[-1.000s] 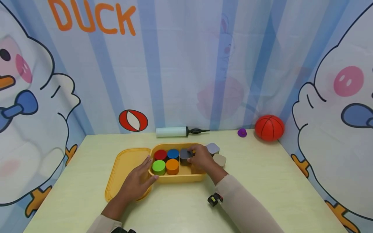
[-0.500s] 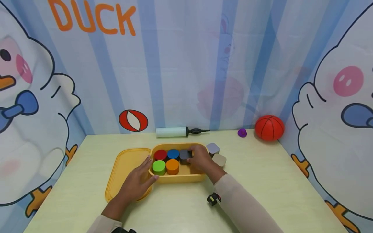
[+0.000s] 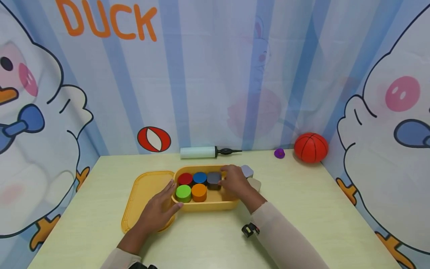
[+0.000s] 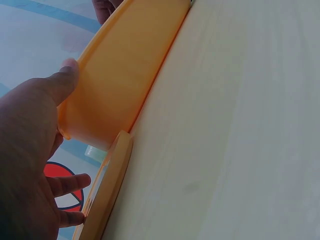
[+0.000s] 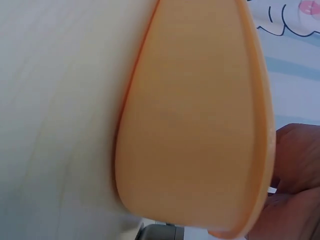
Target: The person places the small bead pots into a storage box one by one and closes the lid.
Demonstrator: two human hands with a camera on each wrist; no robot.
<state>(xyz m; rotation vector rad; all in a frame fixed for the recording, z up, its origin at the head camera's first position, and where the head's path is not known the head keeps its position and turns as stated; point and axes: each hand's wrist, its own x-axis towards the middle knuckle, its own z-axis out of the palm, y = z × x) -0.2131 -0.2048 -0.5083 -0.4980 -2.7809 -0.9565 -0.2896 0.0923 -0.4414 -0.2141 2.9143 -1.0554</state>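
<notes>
A yellow rectangular box (image 3: 208, 206) holds red (image 3: 185, 179), blue (image 3: 200, 177), green (image 3: 183, 192) and orange (image 3: 199, 191) round blocks and a dark grey rounded-square block (image 3: 213, 179). My left hand (image 3: 156, 212) rests at the box's left end, fingers straight and spread; in the left wrist view its thumb (image 4: 67, 77) touches the rim. Over the box's right part, my right hand (image 3: 236, 183) is beside the grey block, thumb and index finger apart at its right edge. In the right wrist view the box wall (image 5: 195, 115) hides most of that hand.
A yellow lid (image 3: 137, 198) lies left of the box, partly under my left hand. Lavender (image 3: 247, 171) and beige (image 3: 254, 184) blocks stand to the right. Along the back are a hand pump (image 3: 198, 152), a small purple thing (image 3: 279, 153) and a red ball (image 3: 311, 147).
My right hand has shifted slightly right, its fingers drawing back from the dark grey block, which stays in the box. My left hand has not moved.
</notes>
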